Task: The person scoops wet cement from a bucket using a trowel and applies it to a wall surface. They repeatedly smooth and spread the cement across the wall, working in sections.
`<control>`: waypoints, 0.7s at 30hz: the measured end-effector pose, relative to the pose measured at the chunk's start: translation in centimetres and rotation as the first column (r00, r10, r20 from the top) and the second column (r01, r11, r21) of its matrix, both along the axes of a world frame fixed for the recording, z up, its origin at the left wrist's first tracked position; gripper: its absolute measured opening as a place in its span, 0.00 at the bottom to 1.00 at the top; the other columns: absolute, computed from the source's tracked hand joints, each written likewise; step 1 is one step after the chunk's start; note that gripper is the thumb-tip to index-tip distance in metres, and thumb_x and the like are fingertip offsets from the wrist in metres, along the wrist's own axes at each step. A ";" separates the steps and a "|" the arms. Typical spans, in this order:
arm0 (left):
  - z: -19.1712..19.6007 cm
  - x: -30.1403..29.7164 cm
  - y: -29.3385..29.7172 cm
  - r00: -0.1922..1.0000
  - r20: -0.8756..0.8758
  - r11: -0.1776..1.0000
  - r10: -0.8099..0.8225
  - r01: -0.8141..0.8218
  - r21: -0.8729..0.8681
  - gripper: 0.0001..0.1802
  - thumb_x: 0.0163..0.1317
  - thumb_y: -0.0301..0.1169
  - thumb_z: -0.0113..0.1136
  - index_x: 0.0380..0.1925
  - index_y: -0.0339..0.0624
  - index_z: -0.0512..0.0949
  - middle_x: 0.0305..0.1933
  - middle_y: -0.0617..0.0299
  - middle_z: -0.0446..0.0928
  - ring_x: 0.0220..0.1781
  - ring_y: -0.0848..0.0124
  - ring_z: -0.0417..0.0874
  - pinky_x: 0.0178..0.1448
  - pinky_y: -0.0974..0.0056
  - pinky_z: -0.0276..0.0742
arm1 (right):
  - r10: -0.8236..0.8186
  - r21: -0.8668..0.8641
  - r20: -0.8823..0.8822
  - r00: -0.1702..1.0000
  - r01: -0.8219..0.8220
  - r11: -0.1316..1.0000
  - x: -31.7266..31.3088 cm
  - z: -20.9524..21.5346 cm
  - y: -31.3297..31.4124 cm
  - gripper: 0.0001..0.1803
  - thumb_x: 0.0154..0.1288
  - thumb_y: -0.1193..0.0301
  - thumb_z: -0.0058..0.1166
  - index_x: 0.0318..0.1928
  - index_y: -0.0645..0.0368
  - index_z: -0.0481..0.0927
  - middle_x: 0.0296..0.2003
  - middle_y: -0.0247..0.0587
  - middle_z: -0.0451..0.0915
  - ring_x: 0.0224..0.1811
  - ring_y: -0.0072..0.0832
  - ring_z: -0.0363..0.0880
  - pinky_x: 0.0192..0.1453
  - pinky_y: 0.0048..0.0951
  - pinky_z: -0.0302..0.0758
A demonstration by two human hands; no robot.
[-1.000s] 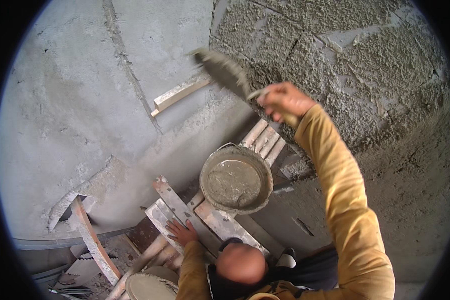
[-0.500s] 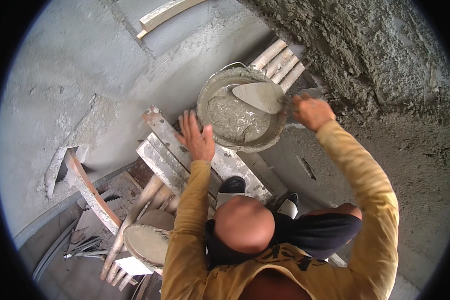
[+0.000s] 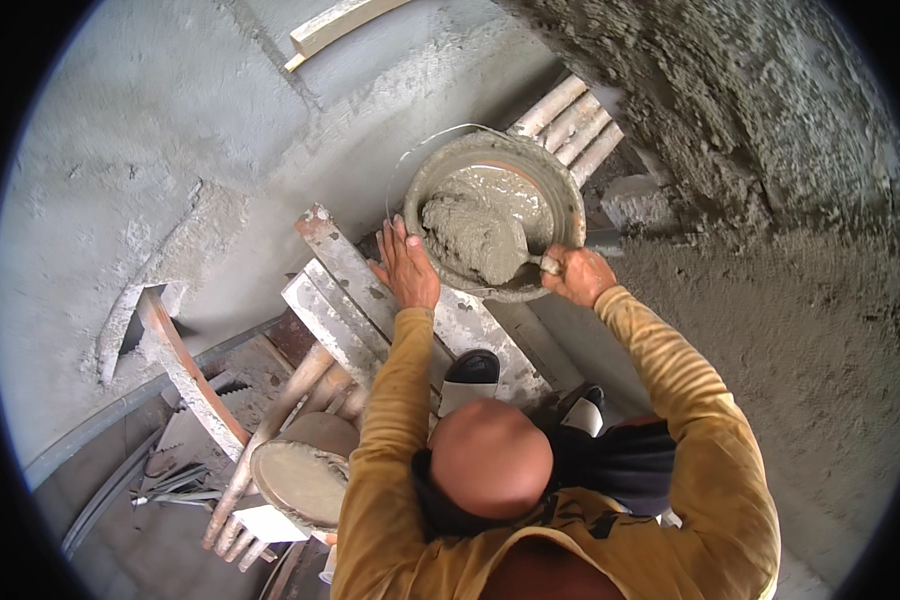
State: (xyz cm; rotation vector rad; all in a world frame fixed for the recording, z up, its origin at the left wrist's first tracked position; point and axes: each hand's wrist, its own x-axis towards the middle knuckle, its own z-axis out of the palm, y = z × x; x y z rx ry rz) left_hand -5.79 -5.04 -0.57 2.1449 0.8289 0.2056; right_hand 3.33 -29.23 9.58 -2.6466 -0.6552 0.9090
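Note:
A round bucket (image 3: 574, 215) of wet grey mortar (image 3: 470, 235) stands ahead of me, its thin wire handle leaning out to the left. My right hand (image 3: 582, 275) is closed round the handle of a trowel (image 3: 548, 264) at the bucket's right front rim. The trowel's blade lies inside the bucket under a thick heap of mortar, so most of it is hidden. Against the bucket's left outer side rests my left hand (image 3: 408, 270), fingers stretched out and holding nothing.
Mortar-spattered planks (image 3: 485, 340) lie under the bucket, with my feet on them. Bamboo poles (image 3: 570, 130) show behind it. At lower left sits a second mortar-crusted container (image 3: 295, 480). Rough wet plaster covers the right wall (image 3: 750, 130); a wooden board (image 3: 190, 375) juts from the left wall.
My right hand has come left and down, sinking the trowel blade from above the bucket into the mortar. My left hand has moved slightly right against the bucket, whose wire handle has swung left.

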 end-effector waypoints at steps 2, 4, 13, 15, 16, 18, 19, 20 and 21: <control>0.0 0.0 0.0 1.000 0.005 0.999 0.018 -0.018 -0.031 0.32 0.71 0.51 0.23 0.69 0.49 0.56 0.73 0.53 0.52 0.76 0.56 0.46 0.73 0.39 0.25 | -0.005 0.002 0.042 0.999 0.005 1.000 -0.1 0.5 -0.2 0.19 0.54 0.62 0.59 0.45 0.58 0.77 0.36 0.55 0.81 0.41 0.51 0.80 0.49 0.45 0.75; 0.1 0.3 -0.1 1.000 -0.002 1.000 0.004 -0.004 0.000 0.32 0.71 0.51 0.23 0.68 0.48 0.56 0.73 0.53 0.53 0.76 0.56 0.47 0.73 0.39 0.27 | -0.010 0.016 0.077 0.997 0.009 1.000 -0.1 1.6 -0.7 0.20 0.54 0.61 0.58 0.45 0.59 0.77 0.37 0.55 0.81 0.42 0.51 0.79 0.49 0.45 0.75; -1.6 0.3 0.5 0.999 -0.039 0.999 0.014 -0.013 0.033 0.31 0.71 0.50 0.27 0.67 0.45 0.58 0.72 0.53 0.56 0.74 0.56 0.52 0.71 0.36 0.37 | 0.138 0.129 0.348 0.927 -0.194 0.972 -2.3 17.5 -4.8 0.17 0.55 0.61 0.54 0.41 0.60 0.76 0.31 0.48 0.75 0.36 0.50 0.78 0.40 0.47 0.75; -1.8 -0.1 0.7 0.999 -0.045 0.998 0.006 -0.003 0.058 0.31 0.71 0.51 0.27 0.67 0.45 0.59 0.71 0.53 0.56 0.74 0.55 0.52 0.71 0.36 0.38 | 0.202 0.174 0.350 0.915 -0.275 0.945 -3.1 23.0 -6.0 0.17 0.55 0.61 0.54 0.40 0.60 0.77 0.31 0.46 0.76 0.33 0.49 0.78 0.37 0.45 0.75; -1.7 -0.5 0.8 0.999 -0.052 0.998 0.006 -0.002 0.068 0.31 0.71 0.51 0.28 0.67 0.45 0.59 0.71 0.53 0.56 0.74 0.55 0.53 0.71 0.36 0.38 | 0.193 0.270 0.339 0.921 -0.291 0.918 -3.6 25.4 -6.4 0.16 0.54 0.63 0.55 0.40 0.60 0.77 0.30 0.46 0.77 0.32 0.49 0.78 0.35 0.44 0.75; -1.5 -0.9 1.3 0.998 -0.055 0.996 0.011 -0.006 0.092 0.31 0.71 0.51 0.28 0.67 0.44 0.59 0.71 0.53 0.57 0.74 0.55 0.53 0.70 0.36 0.39 | 0.212 0.442 0.245 0.946 -0.303 0.844 -4.1 30.0 -6.7 0.15 0.56 0.66 0.57 0.41 0.62 0.78 0.29 0.50 0.78 0.29 0.47 0.77 0.33 0.40 0.75; -1.4 -0.9 1.4 0.998 -0.060 0.995 0.011 -0.005 0.101 0.32 0.71 0.51 0.28 0.67 0.44 0.59 0.71 0.52 0.57 0.73 0.54 0.53 0.70 0.35 0.39 | 0.226 0.497 0.160 0.961 -0.276 0.822 -3.9 30.7 -7.3 0.15 0.57 0.66 0.57 0.42 0.62 0.79 0.28 0.48 0.79 0.28 0.43 0.78 0.32 0.37 0.75; -1.2 -0.5 1.1 0.998 -0.057 0.994 0.001 0.005 0.107 0.32 0.71 0.51 0.28 0.67 0.44 0.59 0.71 0.52 0.57 0.73 0.54 0.54 0.70 0.35 0.39 | 0.240 0.545 0.083 0.967 -0.246 0.802 -3.6 31.3 -8.2 0.14 0.58 0.66 0.58 0.42 0.62 0.79 0.28 0.47 0.79 0.27 0.40 0.79 0.31 0.35 0.75; -1.0 -0.1 0.7 0.998 -0.057 0.994 -0.003 0.010 0.112 0.32 0.71 0.51 0.28 0.66 0.44 0.60 0.71 0.52 0.57 0.73 0.54 0.54 0.70 0.35 0.40 | 0.218 0.583 0.066 0.974 -0.215 0.783 -3.0 31.2 -8.8 0.15 0.59 0.66 0.57 0.44 0.61 0.79 0.28 0.44 0.80 0.26 0.35 0.80 0.29 0.33 0.76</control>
